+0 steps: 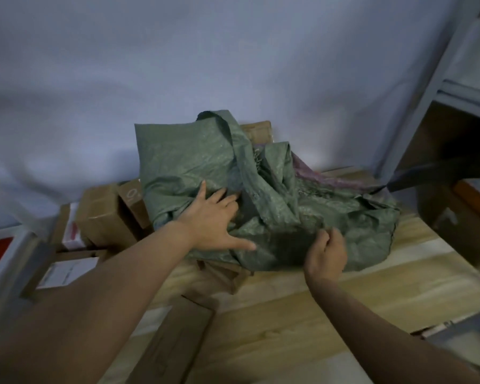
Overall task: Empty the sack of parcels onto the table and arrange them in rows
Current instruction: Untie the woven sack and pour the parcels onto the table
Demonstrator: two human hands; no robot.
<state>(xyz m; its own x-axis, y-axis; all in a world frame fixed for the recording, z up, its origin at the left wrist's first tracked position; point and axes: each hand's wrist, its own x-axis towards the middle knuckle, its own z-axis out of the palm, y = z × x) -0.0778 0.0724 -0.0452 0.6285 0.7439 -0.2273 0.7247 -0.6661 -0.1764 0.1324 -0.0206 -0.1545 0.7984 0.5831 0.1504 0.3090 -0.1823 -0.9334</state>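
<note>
Sack: crumpled green woven-plastic sack (261,189) lies slumped at the far centre of the pale wooden table (302,314), against the white wall. It bulges, so parcels probably remain inside; contents not visible. A purple fabric edge (319,176) shows at its right.

Left hand (214,217): fingers straight and spread, palm pressing flat on the sack's left flank. Right hand (326,252): fingers curled, apparently pinching a fold of sack material at the near edge; the exact contact is hidden behind the knuckles.

Parcels already out: brown cardboard boxes (106,214) stacked just left of the sack, touching it; a white-labelled flat box (67,270) nearer left; a long flat brown cardboard parcel (175,342) near centre; a brown paper packet (225,275) partly under the sack's near edge. None are in rows yet.

Judgement: step in hand is emptying; arranging not begun.

Method note: find the sack's closed end, not a loose fold. Grip with both hands, lift it up and away from the mouth so parcels slide toward the open near table. Lift slowly; the boxes on the left sit close to the table edge and could be pushed off. Shake once, check for snagged parcels, then set the sack aside.
</note>
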